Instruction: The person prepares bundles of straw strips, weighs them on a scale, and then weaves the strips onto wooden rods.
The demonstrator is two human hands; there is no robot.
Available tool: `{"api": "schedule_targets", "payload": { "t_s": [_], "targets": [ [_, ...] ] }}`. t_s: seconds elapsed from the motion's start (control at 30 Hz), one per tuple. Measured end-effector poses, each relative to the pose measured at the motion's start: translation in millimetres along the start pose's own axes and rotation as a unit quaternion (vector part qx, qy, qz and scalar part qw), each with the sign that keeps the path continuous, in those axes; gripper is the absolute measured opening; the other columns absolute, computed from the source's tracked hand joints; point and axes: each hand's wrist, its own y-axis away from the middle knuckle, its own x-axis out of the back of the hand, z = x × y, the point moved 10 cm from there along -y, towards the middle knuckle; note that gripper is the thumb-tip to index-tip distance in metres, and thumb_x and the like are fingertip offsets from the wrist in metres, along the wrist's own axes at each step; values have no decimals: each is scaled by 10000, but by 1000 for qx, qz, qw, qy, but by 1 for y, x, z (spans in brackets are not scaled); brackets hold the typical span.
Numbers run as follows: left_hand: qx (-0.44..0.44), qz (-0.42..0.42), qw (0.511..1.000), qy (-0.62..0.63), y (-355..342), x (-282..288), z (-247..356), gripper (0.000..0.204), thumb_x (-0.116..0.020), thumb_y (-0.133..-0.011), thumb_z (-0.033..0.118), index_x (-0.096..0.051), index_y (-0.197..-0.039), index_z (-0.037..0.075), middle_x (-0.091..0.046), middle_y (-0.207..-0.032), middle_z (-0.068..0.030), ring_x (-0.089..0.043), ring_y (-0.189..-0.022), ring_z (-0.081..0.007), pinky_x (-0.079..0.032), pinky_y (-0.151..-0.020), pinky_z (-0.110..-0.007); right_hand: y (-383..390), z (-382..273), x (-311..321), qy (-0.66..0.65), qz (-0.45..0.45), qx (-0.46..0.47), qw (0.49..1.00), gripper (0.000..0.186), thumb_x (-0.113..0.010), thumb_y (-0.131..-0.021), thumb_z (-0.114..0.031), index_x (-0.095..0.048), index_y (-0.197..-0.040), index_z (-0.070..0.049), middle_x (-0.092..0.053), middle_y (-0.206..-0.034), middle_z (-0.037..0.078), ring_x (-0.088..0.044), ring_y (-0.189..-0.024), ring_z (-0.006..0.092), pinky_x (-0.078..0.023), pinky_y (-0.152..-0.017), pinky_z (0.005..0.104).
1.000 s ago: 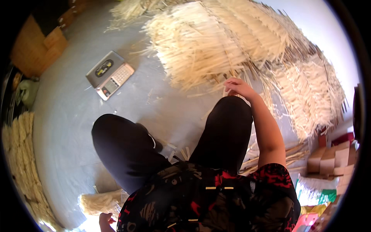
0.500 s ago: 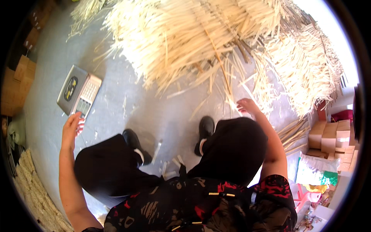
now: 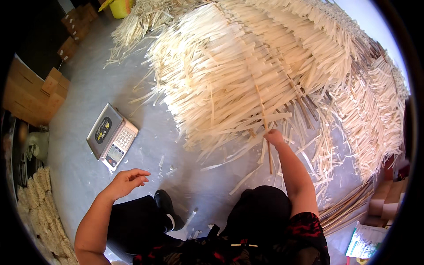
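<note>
Right hand (image 3: pixel 274 137) is gripping slender woody stick (image 3: pixel 262 106) at pale flat-strip pile (image 3: pixel 207 84), fingertips hiding | left hand (image 3: pixel 127 182) is hovering left of pile, fingers curving, unclenched

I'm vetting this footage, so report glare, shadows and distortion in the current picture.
Head view: pale strips look washed out near the top; head view: soft shadow on the grey floor beside the black shoe; head view: curved black fisheye border crops the white wall.
</note>
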Motion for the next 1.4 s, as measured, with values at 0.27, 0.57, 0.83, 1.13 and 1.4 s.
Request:
{"api": "schedule_targets", "payload": {
  "t_s": [0.27,0.57,0.83,1.13,1.4],
  "targets": [
    [-27,-5,1000,1,-33,-4,4,263,-541,-941,179,-621,-1159,55,-654,-987,-46,-600,-870,-112,-491,-785,-257,42,-140,82,-64,259,139,954,289,-662,-783,-274,-645,-933,-28,-645,-751,108,-612,-625,187,-495,-609,341],
    [-339,359,838,-233,-90,83,137,393,-591,-865,142,-546,-1255,140,-559,-1221,-123,-530,-1108,-280,-426,-935,-358,178,-45,108,-119,146,78,979,196,-724,-785,-209,-640,-774,-32,-505,-618,-33,-425,-584,62,-336,-522,250],
    [-419,337,809,-238,-105,49,274,690,-671,-783,58,-425,-1360,345,-244,-1496,-26,-625,-728,-184,-514,-659,-295,303,-23,191,-140,135,112,975,170,-662,-750,19,-528,-662,-37,-410,-639,-86,-332,-602,17,-248,-525,207],
    [-400,234,840,-283,-121,-54,168,234,-681,-791,83,-632,-1019,89,-614,-953,-35,-608,-667,-177,-493,-651,-266,347,-27,226,62,421,254,869,68,-614,-806,-28,-564,-849,-10,-550,-861,33,-501,-827,118,-432,-698,255],
    [-421,209,847,-247,-111,-81,142,250,-717,-780,101,-644,-1016,60,-631,-895,-71,-636,-705,-190,-501,-625,-275,263,92,211,-621,307,122,711,536,-439,-952,-432,-513,-1225,24,-553,-1256,179,-446,-1251,298,-275,-1084,358]
  ]
}}
